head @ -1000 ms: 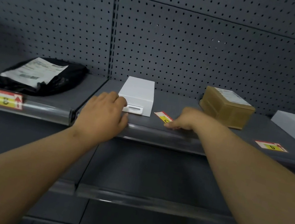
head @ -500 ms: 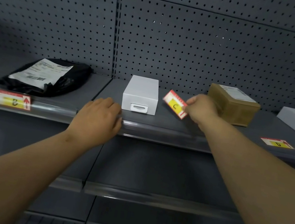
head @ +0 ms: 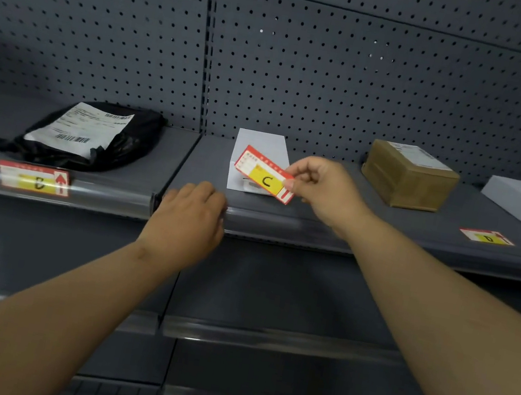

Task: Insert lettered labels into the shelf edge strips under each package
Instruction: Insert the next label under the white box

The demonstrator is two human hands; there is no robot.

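Grey perforated back panel [head: 343, 72] rises behind the dark grey metal shelf [head: 336, 216]. Your right hand [head: 321, 189] pinches the red-and-yellow paper label marked C [head: 264, 177] by its right end, held tilted above the shelf in front of the white rectangular box [head: 261, 145]. Your left hand [head: 190, 220], fingers curled, rests on the clear plastic edge strip [head: 282, 225]; whether it grips, you cannot tell. Far left, a matching label [head: 33, 179] sits in the strip below the black plastic mailer bag [head: 89, 135]. Another label [head: 486, 236] lies near the brown cardboard box [head: 409, 176].
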